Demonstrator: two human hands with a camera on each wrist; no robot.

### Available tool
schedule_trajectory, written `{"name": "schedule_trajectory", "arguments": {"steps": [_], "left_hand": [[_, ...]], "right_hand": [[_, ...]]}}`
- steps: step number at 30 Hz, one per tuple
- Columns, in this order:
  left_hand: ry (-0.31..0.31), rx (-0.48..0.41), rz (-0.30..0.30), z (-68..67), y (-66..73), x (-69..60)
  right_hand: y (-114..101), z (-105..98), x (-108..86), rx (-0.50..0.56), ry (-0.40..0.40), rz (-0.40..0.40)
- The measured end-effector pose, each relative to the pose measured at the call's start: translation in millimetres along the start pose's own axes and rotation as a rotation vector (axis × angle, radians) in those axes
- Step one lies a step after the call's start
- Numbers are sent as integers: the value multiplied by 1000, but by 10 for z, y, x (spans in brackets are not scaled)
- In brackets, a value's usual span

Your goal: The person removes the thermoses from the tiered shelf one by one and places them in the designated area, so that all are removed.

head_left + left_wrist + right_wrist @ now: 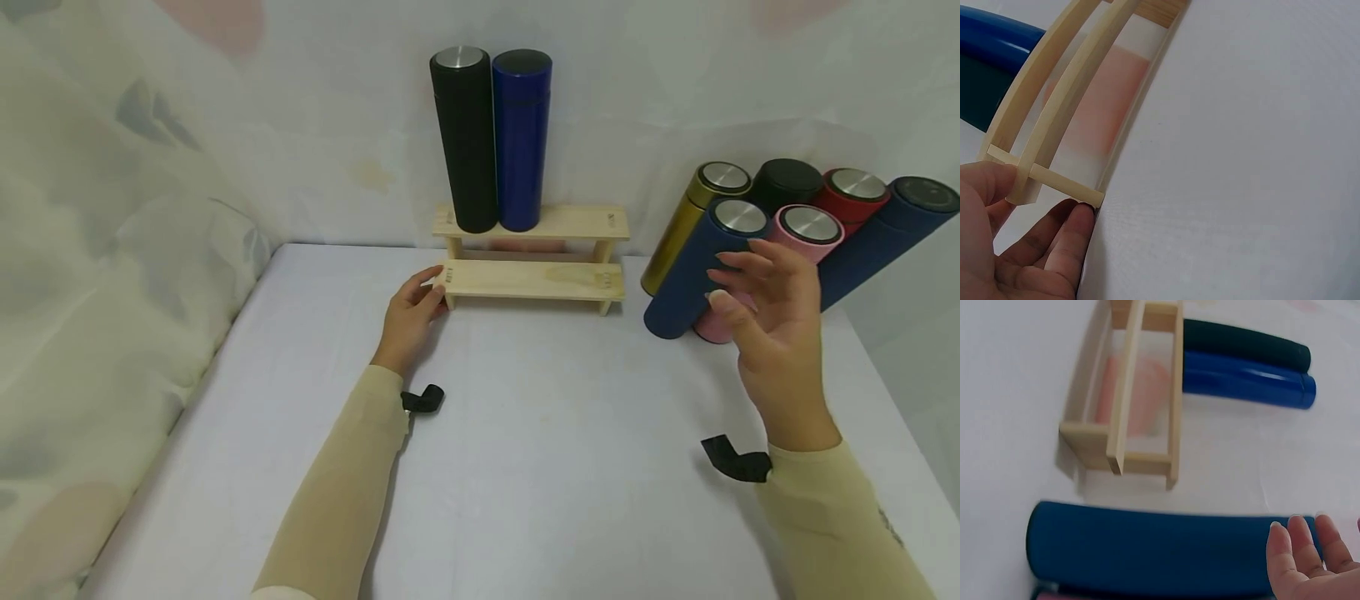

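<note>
A two-tier wooden rack (pixel 532 279) stands at the back of the table. Its lower step is bare, while a dark, near-black flask (pixel 467 142) and a glossy blue flask (pixel 522 150) stand side by side on the upper one. My left hand (pixel 408 321) grips the rack's left end, thumb on the lower step and fingers down by its leg, as the left wrist view shows. On the right, my right hand (pixel 783 342) is raised with fingers loosely bent beside a matte blue flask (pixel 1147 547). Its fingertips overlap the flask's top end; contact is unclear.
Around the matte blue flask stand a gold flask (pixel 675 237), a black-topped flask (pixel 786 185), a red flask (pixel 851 196), a pink flask (pixel 808 233) and another dark blue flask (pixel 862 250). Patterned white cloth (pixel 337 125) hangs behind the white tabletop (pixel 525 433).
</note>
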State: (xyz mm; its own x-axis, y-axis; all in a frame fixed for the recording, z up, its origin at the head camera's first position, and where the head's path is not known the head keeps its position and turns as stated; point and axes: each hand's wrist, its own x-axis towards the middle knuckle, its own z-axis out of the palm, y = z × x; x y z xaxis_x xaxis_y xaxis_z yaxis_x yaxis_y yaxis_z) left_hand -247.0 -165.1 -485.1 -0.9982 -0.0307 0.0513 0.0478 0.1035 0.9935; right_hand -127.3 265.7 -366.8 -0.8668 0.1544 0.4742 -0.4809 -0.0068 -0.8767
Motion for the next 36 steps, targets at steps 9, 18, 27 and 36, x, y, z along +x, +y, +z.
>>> {"name": "schedule_trajectory", "arguments": {"steps": [9,18,27,36], "left_hand": [[2,-15,-26,-13,-11,3],[-4,-29,-30,-8,-23,3],[6,-18,-10,-14,-35,12],[-7,-26,-5,-7,-23,24]], "right_hand": [[82,296,151,10,-170,4],[195,557,354,62,-232,67],[320,833,633,19,-268,66],[434,1057,861,-170,-328,105]]}}
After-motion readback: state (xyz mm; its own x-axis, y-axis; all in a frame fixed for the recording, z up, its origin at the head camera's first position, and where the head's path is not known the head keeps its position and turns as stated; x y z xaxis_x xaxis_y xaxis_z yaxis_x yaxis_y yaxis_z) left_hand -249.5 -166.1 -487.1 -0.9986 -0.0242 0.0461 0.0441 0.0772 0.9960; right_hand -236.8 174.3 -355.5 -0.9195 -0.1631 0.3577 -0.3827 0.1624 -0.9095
